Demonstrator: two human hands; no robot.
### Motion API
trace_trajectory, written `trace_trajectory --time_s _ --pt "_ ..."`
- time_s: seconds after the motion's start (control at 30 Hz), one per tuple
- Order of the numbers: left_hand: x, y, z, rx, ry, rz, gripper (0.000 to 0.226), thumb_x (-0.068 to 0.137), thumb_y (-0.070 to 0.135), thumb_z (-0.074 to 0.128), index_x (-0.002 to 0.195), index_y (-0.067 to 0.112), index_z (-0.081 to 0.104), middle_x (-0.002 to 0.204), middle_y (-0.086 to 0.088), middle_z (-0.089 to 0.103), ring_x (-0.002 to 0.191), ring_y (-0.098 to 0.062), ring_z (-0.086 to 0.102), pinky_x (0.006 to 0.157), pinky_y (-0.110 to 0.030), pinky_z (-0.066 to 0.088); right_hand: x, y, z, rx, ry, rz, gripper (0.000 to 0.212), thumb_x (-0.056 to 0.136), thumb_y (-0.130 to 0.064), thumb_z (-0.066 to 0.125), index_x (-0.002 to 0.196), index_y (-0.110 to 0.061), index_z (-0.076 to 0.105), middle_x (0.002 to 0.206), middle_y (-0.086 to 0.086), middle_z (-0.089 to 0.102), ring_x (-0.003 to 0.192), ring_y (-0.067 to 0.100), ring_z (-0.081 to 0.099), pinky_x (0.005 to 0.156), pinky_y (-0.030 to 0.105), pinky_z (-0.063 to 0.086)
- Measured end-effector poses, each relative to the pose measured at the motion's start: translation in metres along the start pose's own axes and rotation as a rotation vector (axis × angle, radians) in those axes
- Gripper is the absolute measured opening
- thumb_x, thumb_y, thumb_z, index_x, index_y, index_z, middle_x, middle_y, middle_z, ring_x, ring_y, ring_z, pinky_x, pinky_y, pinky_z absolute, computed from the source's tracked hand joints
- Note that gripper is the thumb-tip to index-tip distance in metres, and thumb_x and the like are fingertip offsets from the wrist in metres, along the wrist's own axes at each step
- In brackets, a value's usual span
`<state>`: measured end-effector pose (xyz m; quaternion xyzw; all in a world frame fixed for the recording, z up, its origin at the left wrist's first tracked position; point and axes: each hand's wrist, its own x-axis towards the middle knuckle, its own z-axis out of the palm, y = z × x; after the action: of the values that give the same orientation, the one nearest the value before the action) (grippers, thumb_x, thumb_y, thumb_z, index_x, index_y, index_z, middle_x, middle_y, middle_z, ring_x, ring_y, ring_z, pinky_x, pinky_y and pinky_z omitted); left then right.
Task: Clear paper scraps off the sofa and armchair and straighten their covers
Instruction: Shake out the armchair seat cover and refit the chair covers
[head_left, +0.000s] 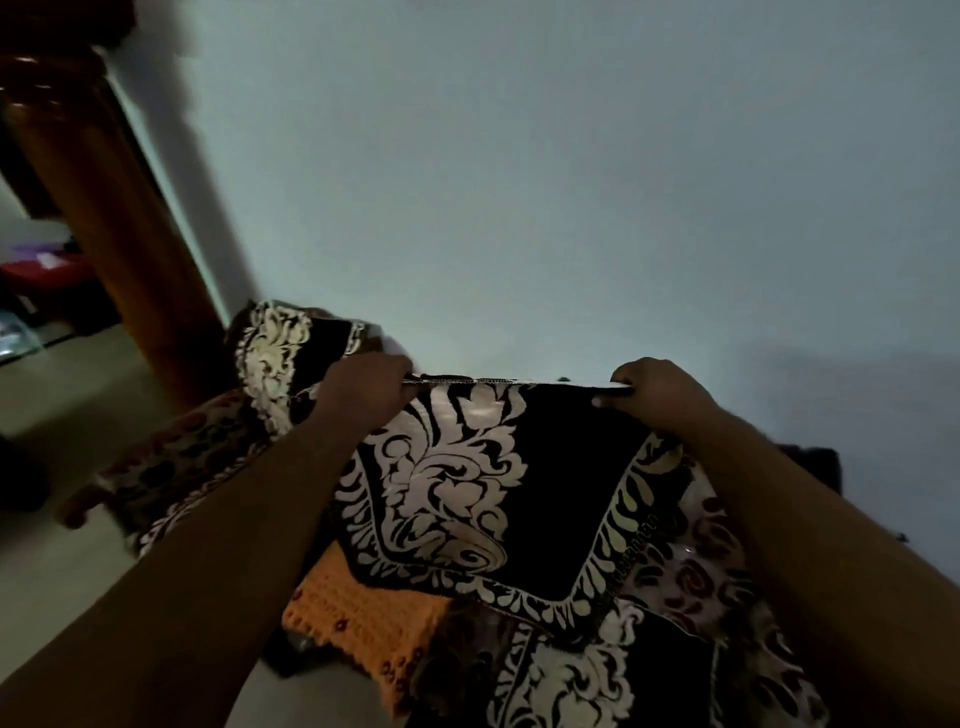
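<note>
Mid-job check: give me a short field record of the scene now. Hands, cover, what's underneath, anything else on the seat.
left hand: grip on the cover's top edge, left end
right hand: grip on the same edge, right end
cover: black with cream floral pattern, top edge held taut between the hands
armchair: floral upholstery showing right of the cover
orange crochet piece: on the seat, partly under the cover
paper scraps: none visible

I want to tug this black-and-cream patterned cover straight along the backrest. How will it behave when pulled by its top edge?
Probably floppy: the cover drapes and creases below where the left hand and right hand pinch its top edge. That edge looks taut between them, so it should follow a pull. Its sheen hints that it may slide.
</note>
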<state>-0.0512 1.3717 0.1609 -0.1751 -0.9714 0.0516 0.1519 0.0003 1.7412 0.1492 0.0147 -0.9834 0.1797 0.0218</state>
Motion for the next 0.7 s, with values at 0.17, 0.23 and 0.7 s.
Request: trace_trajectory --time_s 0.17,0.23,0.7 --pt "0.053 0.081 0.026 -0.001 -0.067 0.148 0.054 0.095 0.069 0.039 0.099 0.022 0.065 0.089 -0.005 0.069 0.086 -0.026 0.066 0.059 -0.031 0.043 -0.011 0.090 -0.017 -0.038 -0.033 0.106 0.040 0.082 -0.059 0.072 0.064 -0.026 0.058 0.068 -0.003 0.059 0.068 0.014 0.059 0.063 0.035 0.047" --pt "0.068 0.111 0.042 0.016 -0.093 0.219 0.066 0.090 0.078 0.027 0.093 0.022 0.063 0.084 -0.003 0.068 0.081 -0.024 0.066 0.055 -0.030 0.037 -0.019 0.119 -0.021 -0.048 -0.045 0.118 0.033 0.083 -0.055 0.073 0.063 -0.038 0.054 0.069 -0.011 0.056 0.069 0.011 0.057 0.062 0.033 0.047" --pt "0.124 0.241 0.134 0.015 -0.268 0.447 0.050 0.085 0.069 0.060 0.114 0.029 0.063 0.102 0.001 0.069 0.096 -0.022 0.066 0.065 -0.030 0.040 -0.052 0.262 0.010 -0.105 -0.275 0.389 0.026 0.087 -0.045 0.073 0.102 -0.024 0.070 0.099 0.001 0.064 0.096 0.024 0.063 0.076 0.031 0.046"
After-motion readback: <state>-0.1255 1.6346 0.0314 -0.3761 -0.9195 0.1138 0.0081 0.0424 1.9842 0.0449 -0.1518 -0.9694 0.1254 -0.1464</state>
